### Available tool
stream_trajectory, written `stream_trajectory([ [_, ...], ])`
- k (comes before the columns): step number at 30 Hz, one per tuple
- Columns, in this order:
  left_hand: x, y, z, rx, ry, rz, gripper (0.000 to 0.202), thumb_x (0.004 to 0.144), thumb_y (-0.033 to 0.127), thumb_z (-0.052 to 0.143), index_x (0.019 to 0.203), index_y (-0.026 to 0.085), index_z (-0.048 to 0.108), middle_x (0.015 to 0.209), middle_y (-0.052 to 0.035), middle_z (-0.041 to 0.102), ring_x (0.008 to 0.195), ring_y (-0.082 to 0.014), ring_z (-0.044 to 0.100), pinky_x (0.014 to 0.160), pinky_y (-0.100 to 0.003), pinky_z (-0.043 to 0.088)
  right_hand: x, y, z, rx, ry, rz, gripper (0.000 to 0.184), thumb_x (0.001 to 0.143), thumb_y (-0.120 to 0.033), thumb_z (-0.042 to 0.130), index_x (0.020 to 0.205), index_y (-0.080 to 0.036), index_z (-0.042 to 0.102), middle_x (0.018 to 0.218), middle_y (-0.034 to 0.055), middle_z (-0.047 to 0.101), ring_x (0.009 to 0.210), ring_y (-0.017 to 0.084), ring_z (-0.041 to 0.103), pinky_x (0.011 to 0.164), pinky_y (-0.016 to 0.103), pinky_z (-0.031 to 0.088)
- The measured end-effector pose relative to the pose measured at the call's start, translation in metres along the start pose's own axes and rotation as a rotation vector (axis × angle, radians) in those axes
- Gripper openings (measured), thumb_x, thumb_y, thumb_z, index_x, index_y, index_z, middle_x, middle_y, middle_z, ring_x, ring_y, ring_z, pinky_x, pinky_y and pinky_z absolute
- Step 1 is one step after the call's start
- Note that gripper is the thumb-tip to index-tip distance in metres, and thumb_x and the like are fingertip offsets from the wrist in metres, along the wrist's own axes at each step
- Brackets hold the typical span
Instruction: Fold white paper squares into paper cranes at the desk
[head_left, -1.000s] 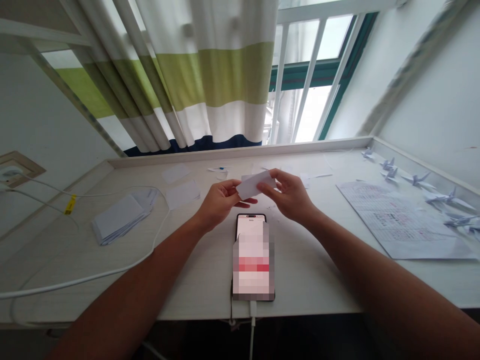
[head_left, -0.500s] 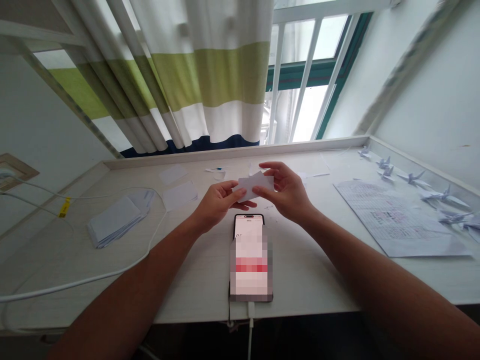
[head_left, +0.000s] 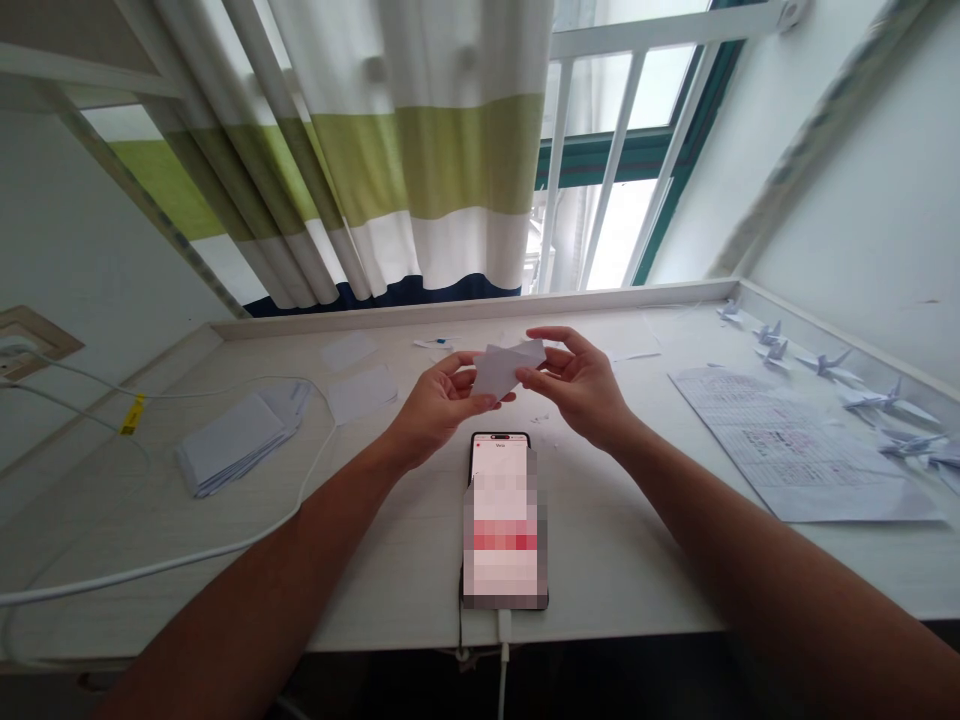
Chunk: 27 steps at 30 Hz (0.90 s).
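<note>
Slips of paper (head_left: 229, 445) lie in a loose stack well to the left of my grip, probably set aside there so they stay off my working spot. A white cable (head_left: 247, 543) loops around the near side of them, and two loose sheets (head_left: 364, 394) lie flat between the stack and my hands. My left hand (head_left: 431, 415) is nearly closed, thumb along the near edge of the folded paper (head_left: 506, 370), fingers behind, I think to steady it. That paper is raised off the desk (head_left: 405, 560) between both hands. Just nearer to me than the grip lies the phone (head_left: 505, 500), face up, perhaps so I can glance at its screen. My right hand (head_left: 577, 385) pinches the paper's right side, thumb in front, index raised above it, leaving the top edge uncovered. Well right of my grip rests a printed sheet (head_left: 787, 440); beyond it, paper cranes (head_left: 889, 395) stand in a row along the rim, likely out of elbow reach.
</note>
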<state>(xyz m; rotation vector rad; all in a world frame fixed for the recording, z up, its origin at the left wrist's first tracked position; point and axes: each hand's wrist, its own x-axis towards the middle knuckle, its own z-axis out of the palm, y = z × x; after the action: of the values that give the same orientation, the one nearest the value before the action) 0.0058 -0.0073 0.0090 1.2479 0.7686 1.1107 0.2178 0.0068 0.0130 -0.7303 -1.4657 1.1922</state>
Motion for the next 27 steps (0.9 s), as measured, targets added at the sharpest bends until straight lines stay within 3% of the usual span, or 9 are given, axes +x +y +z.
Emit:
stream_trajectory([
  [2, -0.0008, -0.0002, 0.0015, 0.011, -0.017, -0.02, 0.055, 0.075, 0.021, 0.092, 0.123, 0.017, 0.066, 0.114, -0.011, 0.081, 0.102, -0.0269, 0.079, 0.097, -0.043, 0.057, -0.0002, -0.0009, 0.001, -0.008, 0.012, -0.01, 0.057, 0.075, -0.039, 0.093, 0.121, -0.022, 0.063, 0.098, 0.0057, 0.079, 0.088, 0.022, 0.074, 0.085, 0.044, 0.065],
  [8, -0.0001, 0.0005, 0.0038, 0.091, 0.014, -0.054, 0.044, 0.089, 0.048, 0.08, 0.115, 0.013, 0.07, 0.101, -0.0121, 0.082, 0.079, -0.0225, 0.078, 0.078, -0.038, 0.058, -0.0004, -0.0005, 0.0028, -0.01, 0.024, 0.011, 0.056, 0.075, -0.04, 0.093, 0.119, -0.022, 0.064, 0.096, 0.0045, 0.078, 0.088, 0.023, 0.074, 0.085, 0.044, 0.064],
  [11, 0.0011, -0.0014, 0.0034, 0.086, 0.013, -0.04, 0.047, 0.081, 0.045, 0.088, 0.111, 0.013, 0.072, 0.096, -0.0107, 0.082, 0.075, -0.0198, 0.075, 0.078, -0.038, 0.059, 0.0002, 0.0015, 0.0036, 0.026, 0.018, 0.032, 0.053, 0.077, -0.042, 0.091, 0.118, -0.022, 0.064, 0.095, 0.0043, 0.079, 0.086, 0.021, 0.073, 0.085, 0.043, 0.063],
  [18, 0.0017, -0.0036, 0.0031, 0.064, 0.082, 0.004, 0.055, 0.067, 0.031, 0.098, 0.111, 0.016, 0.068, 0.095, -0.0078, 0.081, 0.091, -0.0243, 0.077, 0.083, -0.037, 0.059, -0.0002, 0.0038, 0.0064, 0.109, -0.011, 0.072, 0.053, 0.077, -0.042, 0.092, 0.116, -0.022, 0.063, 0.093, 0.0044, 0.079, 0.089, 0.022, 0.075, 0.085, 0.043, 0.061],
  [23, -0.0014, -0.0013, 0.0028, 0.036, 0.045, -0.013, 0.065, 0.072, 0.03, 0.094, 0.127, 0.021, 0.059, 0.109, -0.0086, 0.079, 0.084, -0.025, 0.079, 0.086, -0.047, 0.062, -0.0021, -0.0008, 0.0064, 0.103, 0.013, 0.068, 0.052, 0.078, -0.042, 0.091, 0.117, -0.02, 0.064, 0.094, 0.0063, 0.081, 0.091, 0.025, 0.076, 0.088, 0.047, 0.062],
  [27, -0.002, 0.0008, 0.004, 0.062, 0.071, 0.009, 0.061, 0.076, 0.03, 0.092, 0.127, 0.02, 0.059, 0.109, -0.0082, 0.077, 0.085, -0.0205, 0.076, 0.084, -0.038, 0.058, -0.0007, 0.0012, 0.0049, 0.103, 0.013, 0.077, 0.053, 0.079, -0.043, 0.091, 0.12, -0.022, 0.064, 0.098, 0.0057, 0.082, 0.094, 0.024, 0.076, 0.096, 0.051, 0.061],
])
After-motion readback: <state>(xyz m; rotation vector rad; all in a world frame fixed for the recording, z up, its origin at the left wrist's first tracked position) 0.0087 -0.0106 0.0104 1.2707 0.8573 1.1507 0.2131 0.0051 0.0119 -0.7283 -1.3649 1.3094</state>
